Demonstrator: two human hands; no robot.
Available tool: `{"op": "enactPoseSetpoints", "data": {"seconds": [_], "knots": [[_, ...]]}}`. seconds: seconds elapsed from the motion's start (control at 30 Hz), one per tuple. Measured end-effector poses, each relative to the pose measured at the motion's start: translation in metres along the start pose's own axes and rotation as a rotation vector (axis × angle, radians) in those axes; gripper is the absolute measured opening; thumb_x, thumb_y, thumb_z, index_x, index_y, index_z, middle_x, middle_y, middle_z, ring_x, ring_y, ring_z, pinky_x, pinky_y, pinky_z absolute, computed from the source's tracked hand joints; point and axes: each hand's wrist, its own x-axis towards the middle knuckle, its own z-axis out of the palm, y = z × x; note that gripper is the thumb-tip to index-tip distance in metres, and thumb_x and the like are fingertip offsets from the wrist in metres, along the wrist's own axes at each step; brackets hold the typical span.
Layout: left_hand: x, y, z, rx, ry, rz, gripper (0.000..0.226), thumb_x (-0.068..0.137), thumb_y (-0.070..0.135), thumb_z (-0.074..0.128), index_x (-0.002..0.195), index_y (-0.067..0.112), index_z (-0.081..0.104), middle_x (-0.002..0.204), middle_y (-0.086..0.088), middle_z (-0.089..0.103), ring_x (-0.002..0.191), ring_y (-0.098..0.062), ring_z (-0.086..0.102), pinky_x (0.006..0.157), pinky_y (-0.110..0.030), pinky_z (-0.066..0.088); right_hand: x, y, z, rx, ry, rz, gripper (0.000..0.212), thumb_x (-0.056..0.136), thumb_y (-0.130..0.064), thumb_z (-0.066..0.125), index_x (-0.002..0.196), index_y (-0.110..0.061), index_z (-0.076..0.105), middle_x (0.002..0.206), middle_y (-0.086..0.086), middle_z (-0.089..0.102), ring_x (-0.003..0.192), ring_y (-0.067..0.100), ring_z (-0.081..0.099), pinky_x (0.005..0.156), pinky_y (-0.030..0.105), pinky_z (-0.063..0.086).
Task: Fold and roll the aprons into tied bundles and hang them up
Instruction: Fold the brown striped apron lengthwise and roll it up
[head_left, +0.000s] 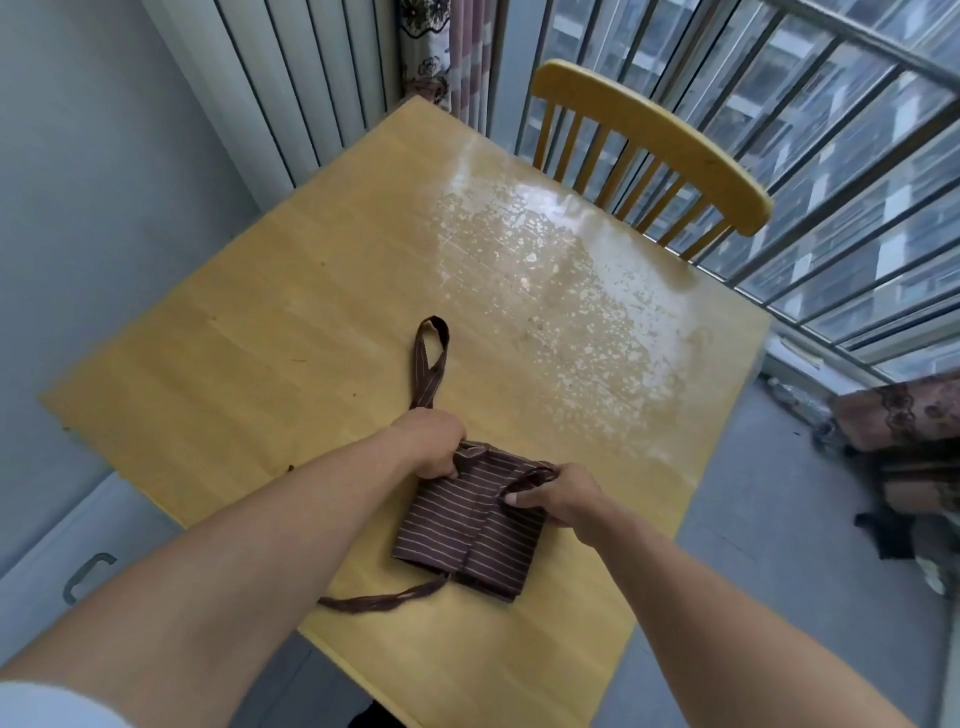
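Yellow wooden table (260, 322), matching chair (649, 150) behind, barred window (831, 156) right, grey wall (78, 156) left

One apron (467, 525) (striped), one chair (649, 150)

Bright, soft daylight enters through the window (810, 156) at upper right. Glare whitens the far half of the table (545, 249). Shadows are faint. Wide-angle distortion bends lines toward the edges; corners appear slightly soft.
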Motion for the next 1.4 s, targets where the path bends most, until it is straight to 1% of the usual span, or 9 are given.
{"op": "enactPoseSetpoints", "data": {"seconds": [0.23, 0.43, 0.6, 0.73, 0.87, 0.97, 1.13, 1.27, 1.4], "knots": [[-0.025, -0.032, 0.007, -0.274, 0.082, 0.006, 0.017, 0.096, 0.031, 0.066, 0.107, 0.028, 0.054, 0.110, 0.000, 0.068, 0.098, -0.020, 0.063, 0.084, -0.038, 0.053, -0.014, -0.025, -0.004, -0.118, -0.008, -0.272, 0.015, 0.086, -0.012, 0.080, 0.095, -0.012, 0.068, 0.096, 0.005, 0.071, 0.088, 0.019, 0.065, 0.066, 0.028, 0.051], [-0.053, -0.043, -0.039, -0.348, 0.620, 0.010, 0.022, 0.086, 0.018, 0.061, 0.102, 0.024, 0.047, 0.102, -0.004, 0.062, 0.093, -0.029, 0.058, 0.075, -0.041, 0.049, -0.049, -0.092, -0.033, -0.158, 0.321, -0.755, 0.022, 0.082, 0.000, 0.061, 0.078, -0.021, 0.058, 0.068, -0.005, 0.065, 0.063, 0.015, 0.059, 0.049, 0.028, 0.039], [-0.073, -0.032, -0.039, 0.012, 0.817, 0.223, 0.029, 0.072, 0.007, 0.072, 0.088, 0.022, 0.053, 0.090, 0.008, 0.057, 0.090, -0.016, 0.051, 0.081, -0.023, 0.028, -0.064, -0.093, -0.054, -0.349, 0.413, -1.089, 0.038, 0.072, 0.011, 0.056, 0.094, -0.019, 0.067, 0.093, 0.002, 0.071, 0.084, 0.024, 0.063, 0.070, 0.037, 0.051], [-0.084, -0.001, 0.029, -0.047, 0.705, 0.245, 0.043, 0.068, -0.007, 0.059, 0.090, 0.024, 0.040, 0.090, 0.001, 0.052, 0.088, -0.024, 0.053, 0.078, -0.026, 0.034, -0.051, -0.014, -0.038, -0.474, 0.304, -1.069, 0.035, 0.066, 0.001, 0.055, 0.093, -0.020, 0.063, 0.098, 0.002, 0.067, 0.089, 0.026, 0.063, 0.073, 0.040, 0.052], [-0.085, 0.027, 0.100, -0.011, 0.407, 0.118, 0.080, 0.088, 0.008, 0.060, 0.158, 0.023, 0.024, 0.120, 0.001, 0.051, 0.107, -0.022, 0.050, 0.096, -0.032, 0.043, -0.038, 0.070, -0.016, -0.685, 0.159, -1.124, 0.045, 0.072, 0.004, 0.064, 0.085, -0.033, 0.042, 0.117, 0.003, 0.071, 0.125, 0.028, 0.059, 0.096, 0.039, 0.053], [-0.083, 0.036, 0.118, 0.073, 0.451, 0.150, 0.055, 0.087, 0.014, 0.060, 0.142, 0.020, 0.057, 0.128, 0.002, 0.051, 0.115, -0.017, 0.045, 0.103, -0.030, 0.039, -0.031, 0.099, -0.009, -0.808, 0.154, -1.089, 0.040, 0.081, -0.004, 0.066, 0.093, -0.035, 0.044, 0.142, -0.002, 0.062, 0.143, 0.018, 0.044, 0.115, 0.036, 0.040], [-0.077, 0.020, 0.112, -0.196, 0.338, 0.036, 0.034, 0.082, 0.021, 0.068, 0.115, 0.026, 0.065, 0.142, 0.007, 0.051, 0.136, -0.015, 0.041, 0.119, -0.039, 0.032, -0.026, 0.089, -0.016, -0.565, 0.060, -0.865, 0.024, 0.090, -0.014, 0.055, 0.099, -0.035, 0.048, 0.122, -0.005, 0.069, 0.110, 0.015, 0.063, 0.083, 0.034, 0.049], [-0.066, 0.017, 0.098, -0.535, 0.354, -0.199, 0.029, 0.086, 0.053, 0.071, 0.108, 0.036, 0.063, 0.110, 0.008, 0.066, 0.104, -0.018, 0.062, 0.088, -0.035, 0.053, -0.017, 0.065, -0.023, -0.472, 0.056, -0.777, 0.011, 0.101, -0.017, 0.052, 0.099, -0.024, 0.044, 0.091, 0.000, 0.064, 0.080, 0.024, 0.057, 0.063, 0.036, 0.035], [-0.051, 0.014, 0.088, -0.592, 0.403, -0.352, 0.054, 0.084, 0.075, 0.059, 0.121, 0.035, 0.059, 0.112, 0.009, 0.070, 0.103, -0.020, 0.066, 0.084, -0.036, 0.054, -0.003, 0.043, -0.021, -0.328, 0.127, -0.591, 0.012, 0.101, -0.025, 0.056, 0.100, -0.014, 0.052, 0.092, 0.001, 0.065, 0.085, 0.023, 0.060, 0.064, 0.029, 0.040]]}}
